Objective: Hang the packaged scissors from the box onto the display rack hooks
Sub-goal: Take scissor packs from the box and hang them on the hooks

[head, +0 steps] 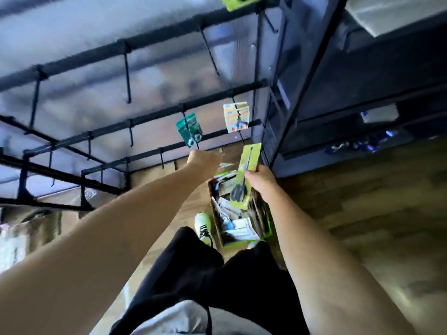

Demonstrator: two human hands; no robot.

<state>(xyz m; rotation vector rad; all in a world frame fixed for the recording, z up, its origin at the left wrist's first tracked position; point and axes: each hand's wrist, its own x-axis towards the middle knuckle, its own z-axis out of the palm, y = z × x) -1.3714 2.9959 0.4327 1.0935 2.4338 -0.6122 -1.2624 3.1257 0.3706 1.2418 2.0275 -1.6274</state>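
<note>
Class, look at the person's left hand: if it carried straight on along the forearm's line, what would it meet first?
Probably the teal packaged scissors hanging just beyond the left hand, though depth is unclear.

One head-worn wide-angle view — steeply downward, close over both forearms, display rack ahead.

Two hands are in view: left hand and right hand. One lime-green pack of scissors is held. Three packs hang on the rack: teal, orange-and-white, green at the far top. One box, one shoe.
</note>
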